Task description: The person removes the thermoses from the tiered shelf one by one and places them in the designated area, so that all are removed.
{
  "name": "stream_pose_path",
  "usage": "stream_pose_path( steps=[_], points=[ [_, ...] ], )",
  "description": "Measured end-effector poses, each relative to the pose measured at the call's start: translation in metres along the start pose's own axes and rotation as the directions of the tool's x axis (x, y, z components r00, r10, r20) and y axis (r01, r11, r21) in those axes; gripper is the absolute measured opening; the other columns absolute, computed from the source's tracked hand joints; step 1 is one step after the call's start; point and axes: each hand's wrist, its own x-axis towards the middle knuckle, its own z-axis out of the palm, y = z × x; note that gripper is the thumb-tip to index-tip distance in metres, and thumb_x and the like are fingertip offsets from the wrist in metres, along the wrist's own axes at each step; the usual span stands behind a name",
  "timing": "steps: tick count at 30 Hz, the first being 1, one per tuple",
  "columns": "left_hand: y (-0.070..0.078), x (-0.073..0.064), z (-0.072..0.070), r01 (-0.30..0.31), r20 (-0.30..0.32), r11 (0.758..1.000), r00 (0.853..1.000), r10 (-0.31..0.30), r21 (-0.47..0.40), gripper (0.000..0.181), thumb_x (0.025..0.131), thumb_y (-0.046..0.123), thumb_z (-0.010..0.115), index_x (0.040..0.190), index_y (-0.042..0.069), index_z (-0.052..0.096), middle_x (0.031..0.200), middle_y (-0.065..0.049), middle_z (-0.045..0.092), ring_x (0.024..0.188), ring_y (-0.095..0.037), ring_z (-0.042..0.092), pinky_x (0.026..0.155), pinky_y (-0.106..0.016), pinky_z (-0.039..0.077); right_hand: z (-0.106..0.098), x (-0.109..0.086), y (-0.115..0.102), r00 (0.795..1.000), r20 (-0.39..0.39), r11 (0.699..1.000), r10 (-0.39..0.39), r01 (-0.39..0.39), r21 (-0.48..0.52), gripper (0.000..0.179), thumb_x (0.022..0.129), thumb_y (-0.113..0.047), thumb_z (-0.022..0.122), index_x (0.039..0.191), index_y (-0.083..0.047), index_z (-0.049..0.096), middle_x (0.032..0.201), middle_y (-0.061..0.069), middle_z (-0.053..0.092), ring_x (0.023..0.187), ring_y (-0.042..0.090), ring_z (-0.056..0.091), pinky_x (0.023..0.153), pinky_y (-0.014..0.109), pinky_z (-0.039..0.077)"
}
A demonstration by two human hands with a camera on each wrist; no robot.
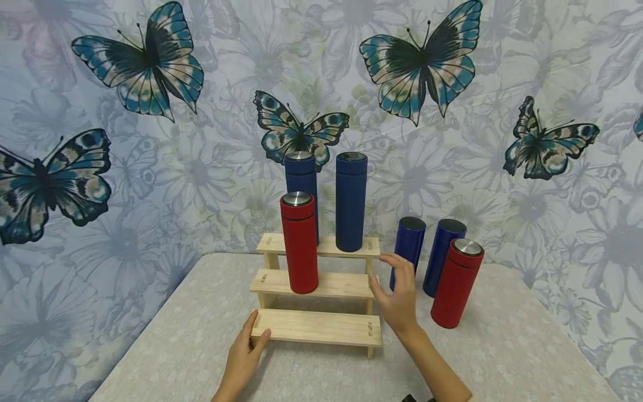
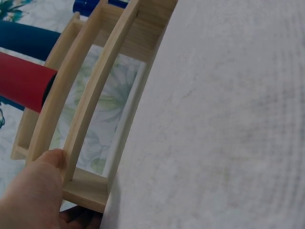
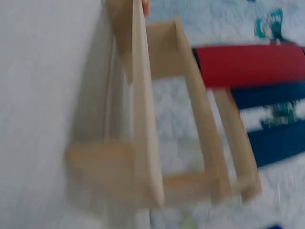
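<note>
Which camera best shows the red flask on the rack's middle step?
The head view: it shows the red flask whole, upright on the middle step, steel-topped cap included. The left wrist view shows only its lower part, sideways; the right wrist view shows it sideways, blurred and cut off.

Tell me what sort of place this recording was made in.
Likely a staged indoor tabletop set-up: butterfly-patterned wall covering behind a pale table, with a three-tier wooden stand displaying a red flask.
</note>
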Motion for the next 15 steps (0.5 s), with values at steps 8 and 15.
stream_pose_path(
  steps=[8, 15],
  points=[
    [0.001, -0.001, 0.0, 0.0, -0.009, 1.0, 1.0, 0.0, 0.013, 0.067, 0.095, 0.039, 0.051, 0.145, 0.003, 0.024, 0.135, -0.033, 0.036, 0.114, -0.045, 0.047, 0.086, -0.053, 0.045, 0.073, 0.017, -0.027, 0.974, 0.224, 0.989, 0.023, -0.055, 0.137, 0.079, 0.078, -0.017, 0.074, 0.142, -0.005, 0.028, 0.138, 0.013, 0.038, 0.122, 0.027, 0.041, 0.099, 0.042, 0.038],
    [0.001, -0.002, 0.0, -0.005, -0.002, 1.0, 1.0, 0.005, 0.0, 0.067, 0.095, 0.038, 0.051, 0.144, 0.002, 0.024, 0.134, -0.034, 0.036, 0.11, -0.044, 0.05, 0.083, -0.05, 0.048, 0.115, 0.014, -0.03, 0.924, 0.341, 0.96, 0.171, -0.234, 0.152, 0.101, 0.078, -0.025, 0.076, 0.149, -0.014, 0.005, 0.141, 0.013, 0.033, 0.117, 0.026, 0.047, 0.09, 0.041, 0.046]
  ],
)
